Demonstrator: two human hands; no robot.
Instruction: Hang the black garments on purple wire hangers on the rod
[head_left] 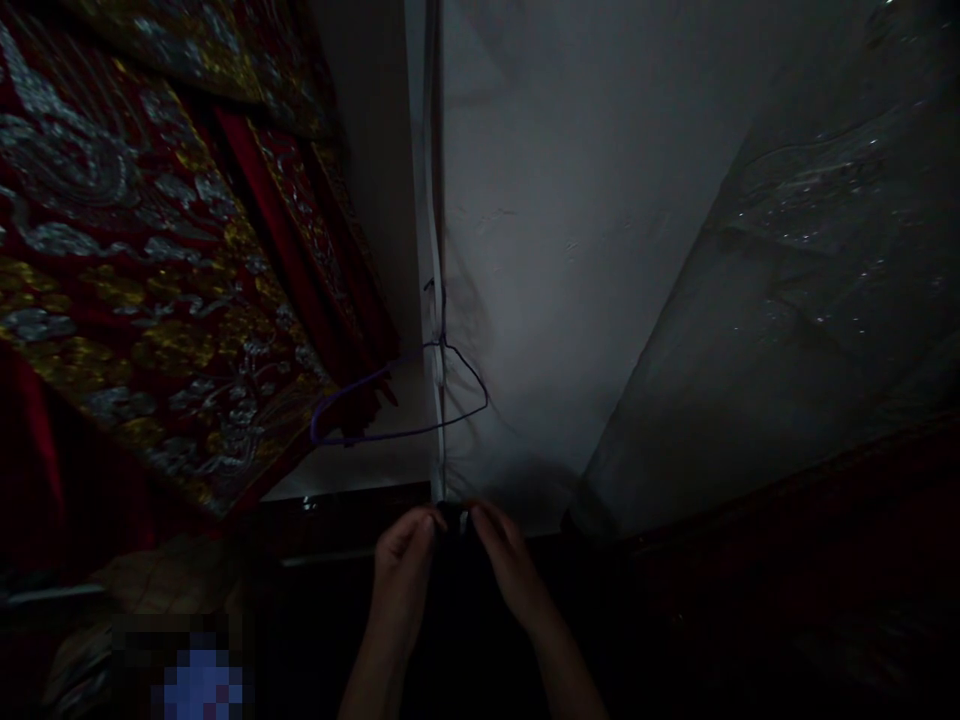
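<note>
Low in the middle of the head view, my left hand [405, 545] is closed in a pinch, fingertips turned inward. Across a small gap, my right hand [504, 552] is also pinched, its thumb and fingers pressed together. Something dark lies between the two sets of fingertips, with a small pale spot [463, 520] near the right fingers. It is too dark to make out what it is. Just above the hands, a thin purple wire hanger [390, 436] hangs by a white cable [435, 230] that runs down the wall corner.
Red cloth [172, 250] with gold and silver embroidery hangs at the left. A pale wall [570, 250] stands ahead, partly covered at the right by clear plastic sheeting [795, 300]. A pixelated blue patch [201, 685] shows at the lower left. The bottom is very dark.
</note>
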